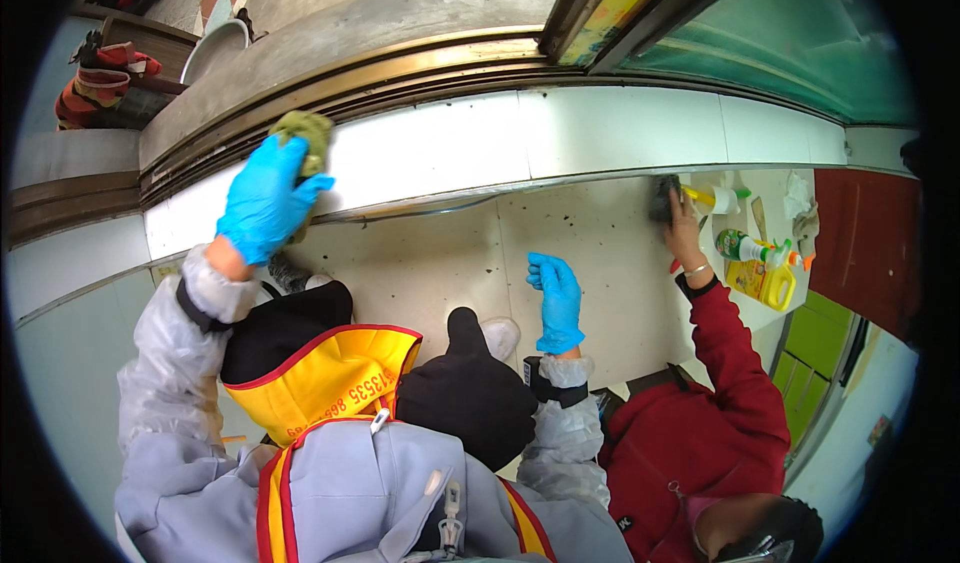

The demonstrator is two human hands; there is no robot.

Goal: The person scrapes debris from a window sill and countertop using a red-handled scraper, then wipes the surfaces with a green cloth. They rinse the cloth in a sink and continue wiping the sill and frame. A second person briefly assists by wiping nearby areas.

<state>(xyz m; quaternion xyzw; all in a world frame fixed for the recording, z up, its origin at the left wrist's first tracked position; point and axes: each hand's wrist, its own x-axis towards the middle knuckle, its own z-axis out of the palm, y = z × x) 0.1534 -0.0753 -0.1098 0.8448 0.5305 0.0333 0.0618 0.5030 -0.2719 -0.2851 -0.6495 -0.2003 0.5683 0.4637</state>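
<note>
My left hand [265, 198], in a blue rubber glove, grips an olive-green cleaning cloth [312, 135]. It presses the cloth against the white tiled sill [440, 148], close to the brown metal window track [400, 68]. Part of the cloth is hidden beneath the fingers. My right hand [556, 303], gloved in the same blue, hovers over the floor in front of my knees. Its fingers are bent together, and nothing shows in them.
A co-worker in a red sweater [700, 413] at my right holds a dark pad [663, 198] below the sill. Past it stand a green spray bottle [745, 247] and a yellow jug [760, 283]. Dark specks dot the pale floor [430, 273]. A basin [215, 51] lies outside.
</note>
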